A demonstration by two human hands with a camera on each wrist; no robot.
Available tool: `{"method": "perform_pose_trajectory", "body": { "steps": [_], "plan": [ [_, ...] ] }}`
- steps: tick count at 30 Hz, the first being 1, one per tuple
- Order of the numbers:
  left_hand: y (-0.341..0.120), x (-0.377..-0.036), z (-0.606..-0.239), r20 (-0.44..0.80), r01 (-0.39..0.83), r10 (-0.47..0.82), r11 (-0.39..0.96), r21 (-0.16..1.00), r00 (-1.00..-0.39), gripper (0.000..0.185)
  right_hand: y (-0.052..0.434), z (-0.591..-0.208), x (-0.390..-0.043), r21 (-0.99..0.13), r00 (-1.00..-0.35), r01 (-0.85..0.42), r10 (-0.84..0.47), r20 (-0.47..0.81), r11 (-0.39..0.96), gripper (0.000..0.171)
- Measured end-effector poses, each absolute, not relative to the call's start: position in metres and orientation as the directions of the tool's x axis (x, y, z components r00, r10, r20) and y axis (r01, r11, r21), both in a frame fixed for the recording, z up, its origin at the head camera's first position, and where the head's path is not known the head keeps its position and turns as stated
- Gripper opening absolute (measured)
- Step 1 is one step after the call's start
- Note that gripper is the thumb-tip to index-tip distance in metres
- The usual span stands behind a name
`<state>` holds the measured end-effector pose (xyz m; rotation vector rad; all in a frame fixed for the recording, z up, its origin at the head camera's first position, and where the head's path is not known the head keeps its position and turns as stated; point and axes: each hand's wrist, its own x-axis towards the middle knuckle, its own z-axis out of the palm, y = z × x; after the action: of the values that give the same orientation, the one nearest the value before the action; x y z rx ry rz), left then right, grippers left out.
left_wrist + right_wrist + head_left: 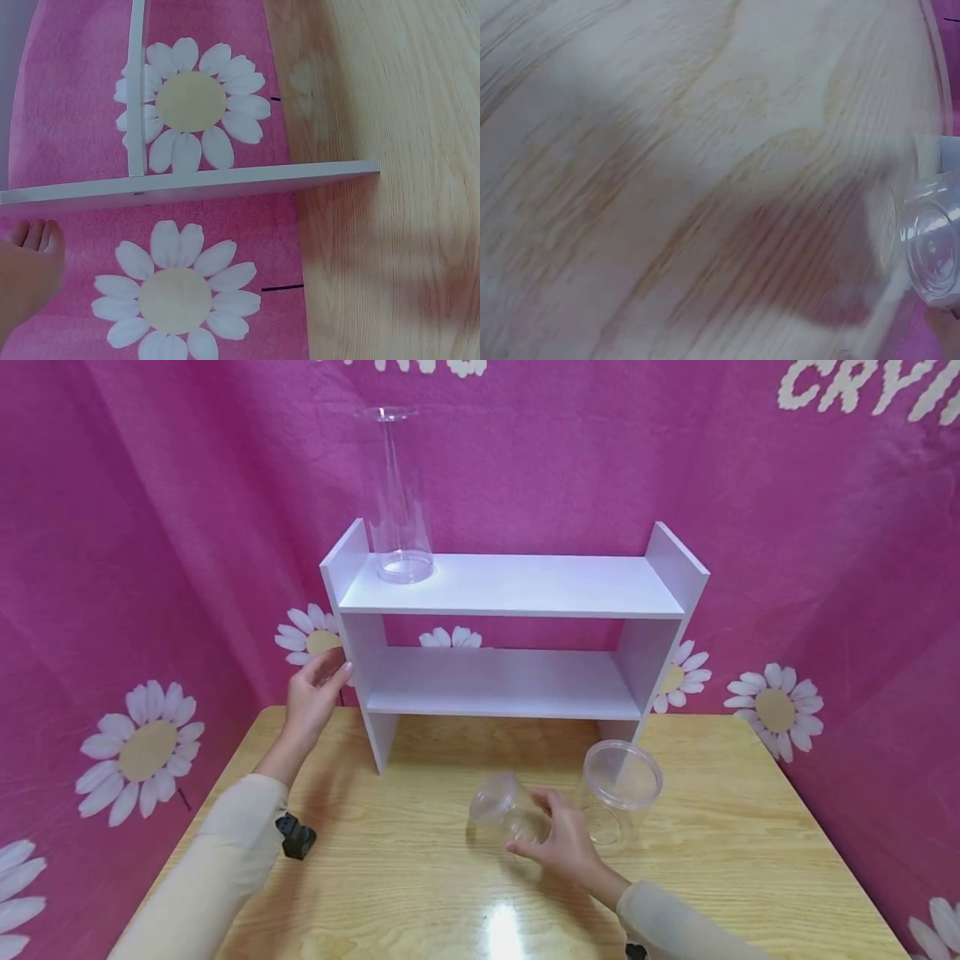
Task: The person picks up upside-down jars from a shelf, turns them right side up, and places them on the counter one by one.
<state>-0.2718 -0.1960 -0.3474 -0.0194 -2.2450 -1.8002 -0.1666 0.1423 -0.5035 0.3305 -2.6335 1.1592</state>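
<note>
My right hand (567,843) grips a small clear plastic jar (517,820) between thumb and fingers, low over the table. The jar leans to the left, and its round base (934,251) shows at the right edge of the right wrist view. Just right of that hand stands a wider clear jar (622,775), upright on the table. My left hand (311,697) is at the left side panel (363,664) of a white two-tier shelf (510,612), fingertips right at its outer face. In the left wrist view, the left fingers (37,236) point toward that panel.
On the top tier's left end stands a tall clear cylinder (401,502), upright. The shelf sits at the back of a wooden table (420,877). A pink cloth (540,460) with daisies hangs behind and along both sides.
</note>
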Motion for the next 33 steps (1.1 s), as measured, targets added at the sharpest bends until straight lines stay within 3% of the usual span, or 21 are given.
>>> {"method": "perform_pose_trajectory", "body": {
  "steps": [13,24,33],
  "plan": [
    [-0.187,-0.277,-0.354,0.18,0.135,-0.209,0.21,0.968,-0.961,0.043,0.14,-0.513,-0.16,-0.692,-0.934,-0.273,-0.012,0.357,0.668,0.073],
    [-0.188,-0.278,-0.356,0.148,0.102,-0.218,0.209,0.973,-0.965,0.042,0.133,-0.529,-0.16,-0.79,-0.971,-0.054,0.152,0.184,0.611,0.076],
    [-0.189,-0.278,-0.356,0.165,0.121,-0.215,0.208,0.971,-0.963,0.041,0.13,-0.514,-0.154,-0.778,-0.976,-0.02,0.158,0.152,0.628,0.094]
  ]
}}
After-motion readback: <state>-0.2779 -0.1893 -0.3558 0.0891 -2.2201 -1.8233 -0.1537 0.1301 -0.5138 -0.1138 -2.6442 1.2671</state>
